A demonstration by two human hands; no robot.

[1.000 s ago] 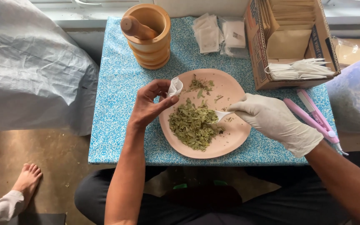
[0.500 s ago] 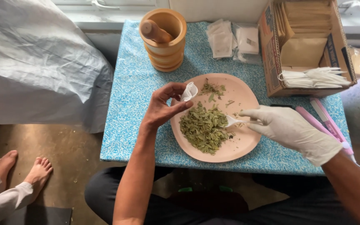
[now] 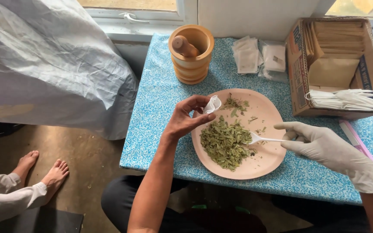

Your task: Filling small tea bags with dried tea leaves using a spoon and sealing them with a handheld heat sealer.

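Head view, steeply down, near table [image 3: 160, 99]

A small white filter bag [image 3: 213, 104] is pinched open between the thumb and fingers of the bare left hand [image 3: 185, 117], held tilted just above the left rim of the pink plate [image 3: 264, 162]. A white plastic spoon [image 3: 260, 138], gripped by its handle in the gloved right hand [image 3: 324, 144], lies nearly level with its bowl at the right edge of the dried green leaves [image 3: 223, 141]. The leaves form a loose heap on the plate's left half, with a few scattered bits toward its far rim.
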